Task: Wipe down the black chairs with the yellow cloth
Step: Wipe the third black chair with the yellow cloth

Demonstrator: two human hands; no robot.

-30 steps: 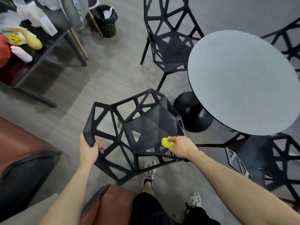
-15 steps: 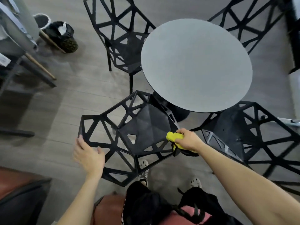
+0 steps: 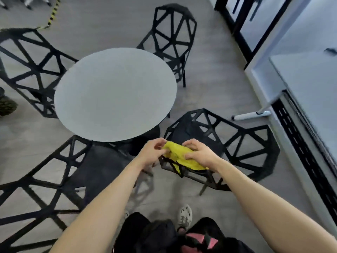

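Yellow cloth (image 3: pixel 182 155) pinched by left hand (image 3: pixel 152 152) and right hand (image 3: pixel 197 154).

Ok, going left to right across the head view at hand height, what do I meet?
Near-left black chair → left hand → yellow cloth → right hand → right black chair.

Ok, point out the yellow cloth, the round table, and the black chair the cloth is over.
yellow cloth (image 3: pixel 177 152): head view, on its bunched middle.
round table (image 3: pixel 116 94): head view, on the bare grey top.
black chair (image 3: pixel 182 133): head view, on the dark seat just beyond the cloth.
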